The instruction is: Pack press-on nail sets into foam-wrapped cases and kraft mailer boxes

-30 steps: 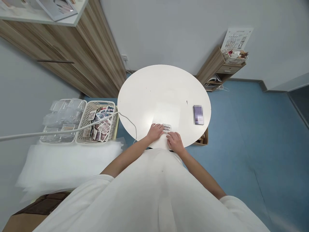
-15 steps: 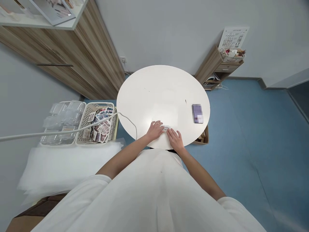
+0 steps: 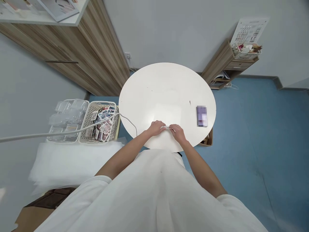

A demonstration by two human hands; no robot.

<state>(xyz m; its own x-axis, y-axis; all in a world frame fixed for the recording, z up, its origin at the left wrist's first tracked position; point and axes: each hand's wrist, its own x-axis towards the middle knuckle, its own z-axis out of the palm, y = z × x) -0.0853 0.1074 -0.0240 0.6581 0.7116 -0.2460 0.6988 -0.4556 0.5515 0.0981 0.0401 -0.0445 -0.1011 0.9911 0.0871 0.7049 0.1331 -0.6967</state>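
Left grip (image 3: 156,128) and right grip (image 3: 177,132) hold a slim, pale, seemingly clear case (image 3: 167,127)

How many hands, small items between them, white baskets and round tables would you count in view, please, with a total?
Hands: 2 (left hand and right hand)
Small pale item: 1, partly covered by fingers
White baskets: 3, two at picture left, one at upper right
Round white table: 1
Total: 7
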